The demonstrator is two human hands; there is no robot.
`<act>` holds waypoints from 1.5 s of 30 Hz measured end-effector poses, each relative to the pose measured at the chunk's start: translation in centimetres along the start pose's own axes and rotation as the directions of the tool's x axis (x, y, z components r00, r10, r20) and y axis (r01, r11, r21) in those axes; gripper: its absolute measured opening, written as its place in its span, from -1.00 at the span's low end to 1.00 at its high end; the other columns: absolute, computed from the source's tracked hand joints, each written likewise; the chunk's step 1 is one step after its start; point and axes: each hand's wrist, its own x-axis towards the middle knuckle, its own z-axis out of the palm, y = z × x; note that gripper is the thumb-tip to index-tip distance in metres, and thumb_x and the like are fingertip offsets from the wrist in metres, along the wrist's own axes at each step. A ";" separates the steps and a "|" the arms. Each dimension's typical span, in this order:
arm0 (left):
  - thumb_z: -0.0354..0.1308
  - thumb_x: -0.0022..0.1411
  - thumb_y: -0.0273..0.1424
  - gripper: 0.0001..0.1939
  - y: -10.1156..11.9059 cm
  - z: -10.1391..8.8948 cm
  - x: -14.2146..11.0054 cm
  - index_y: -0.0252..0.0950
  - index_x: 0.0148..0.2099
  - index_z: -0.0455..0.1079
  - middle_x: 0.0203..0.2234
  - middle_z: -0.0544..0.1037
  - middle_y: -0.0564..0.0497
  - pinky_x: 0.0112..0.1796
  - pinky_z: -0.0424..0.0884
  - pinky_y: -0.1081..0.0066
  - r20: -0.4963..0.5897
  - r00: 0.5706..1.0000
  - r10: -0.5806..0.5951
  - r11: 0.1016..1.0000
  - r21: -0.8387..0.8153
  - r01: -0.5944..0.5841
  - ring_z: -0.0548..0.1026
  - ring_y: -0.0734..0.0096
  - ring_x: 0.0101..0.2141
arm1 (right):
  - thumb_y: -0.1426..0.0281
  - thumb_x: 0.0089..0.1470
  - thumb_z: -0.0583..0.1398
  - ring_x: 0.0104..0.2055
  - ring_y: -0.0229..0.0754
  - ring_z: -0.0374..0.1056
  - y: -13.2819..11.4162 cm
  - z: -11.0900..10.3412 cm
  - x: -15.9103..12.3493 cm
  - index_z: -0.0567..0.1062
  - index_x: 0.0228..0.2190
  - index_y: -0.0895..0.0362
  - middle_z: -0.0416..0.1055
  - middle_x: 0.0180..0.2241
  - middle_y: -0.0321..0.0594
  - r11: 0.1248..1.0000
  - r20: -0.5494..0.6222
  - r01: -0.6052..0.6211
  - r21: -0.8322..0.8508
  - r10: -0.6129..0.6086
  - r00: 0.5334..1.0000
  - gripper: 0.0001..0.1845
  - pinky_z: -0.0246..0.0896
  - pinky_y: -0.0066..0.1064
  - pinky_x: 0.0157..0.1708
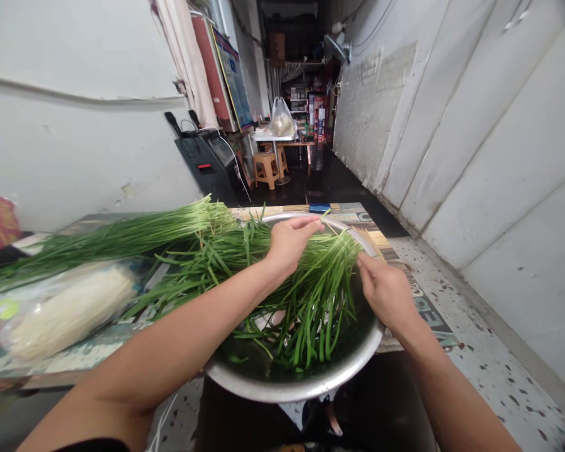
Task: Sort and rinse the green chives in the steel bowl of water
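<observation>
A wide metal basin (292, 392) holds a loose heap of long, flat-leaved garlic chives (311, 295), their pale cut ends bunched at the right rim. My left hand (289, 245) reaches over the heap, thumb and fingertips pinched on a thin chive stem by the far rim. At the right rim, my right hand (388, 292) is closed, its fingertips pressed against the pale chive ends. How many stems it grips is hidden. Leaves droop toward the basin's near side, where wet, pale shapes show beneath them.
Left of the basin lies another chive bundle (136, 235), with a plastic bag of white noodle-like strands (75, 307) before it. A blue object (320, 208) is at the patterned table's (395, 267) far edge. A black speaker-like box (214, 160) and tan stools (266, 169) stand beyond.
</observation>
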 end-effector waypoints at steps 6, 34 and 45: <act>0.27 -0.07 -0.40 -0.77 0.0 -0.1 0.0 -0.38 -0.29 0.53 -0.47 0.58 -0.07 -0.13 0.33 0.29 0.012 1.000 -0.008 1.000 0.002 0.008 0.49 0.35 -0.33 | 0.41 0.18 -0.02 -0.52 -0.26 0.30 0.0 0.0 0.0 0.50 -0.35 0.18 0.47 -0.49 -0.19 1.000 0.011 0.005 -0.008 -0.005 1.000 -0.69 0.01 -0.46 -0.49; 0.24 -0.01 -0.45 -0.78 0.0 0.7 -1.7 -0.29 -0.24 0.56 -0.26 0.59 -0.06 -0.01 0.31 0.26 0.297 0.954 0.041 0.961 0.249 -0.119 0.51 0.25 -0.19 | 0.39 0.19 -0.06 -0.54 -0.27 0.26 -0.1 0.1 0.1 0.47 -0.39 0.17 0.44 -0.52 -0.21 0.998 -0.002 -0.051 -0.032 0.051 0.999 -0.67 -0.02 -0.45 -0.49; 0.22 -0.16 -0.58 -0.84 0.1 -0.5 5.0 -0.20 -0.54 0.53 -0.49 0.55 -0.04 -0.09 0.26 0.31 0.393 0.919 0.026 0.602 0.728 -0.329 0.46 0.15 -0.26 | 0.37 0.17 -0.02 -0.53 -0.26 0.16 0.5 -0.7 -1.1 0.42 -0.51 0.13 0.30 -0.61 -0.26 0.982 -0.083 -0.056 -0.179 0.042 0.996 -0.69 -0.12 -0.44 -0.50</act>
